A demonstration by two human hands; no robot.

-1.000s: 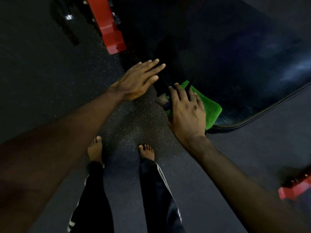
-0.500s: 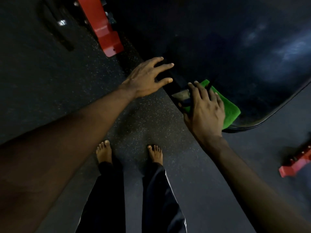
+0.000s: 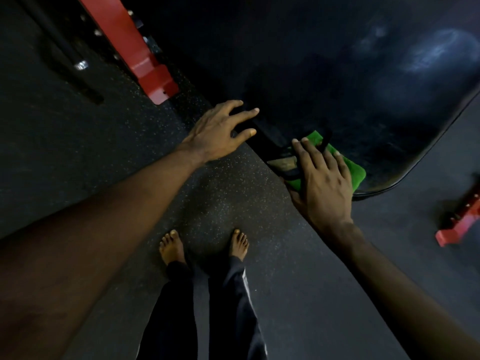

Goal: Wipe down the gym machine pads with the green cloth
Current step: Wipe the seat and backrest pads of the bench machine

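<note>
- Left hand [image 3: 218, 131]: fingers straight and spread, tips at the near edge of the pad [image 3: 337, 74]; contact unclear. Best used as a steady brace.
- Right hand [image 3: 322, 178]: fingers straight, pressing the cloth [image 3: 357, 174] flat on the pad's near corner.
- A black strap [image 3: 326, 139] lies by those fingers; wipe around it.
- Long overlapping strokes should reach the pale smudges [image 3: 431, 55] further right.
- No brand, label or writing is readable.
</note>
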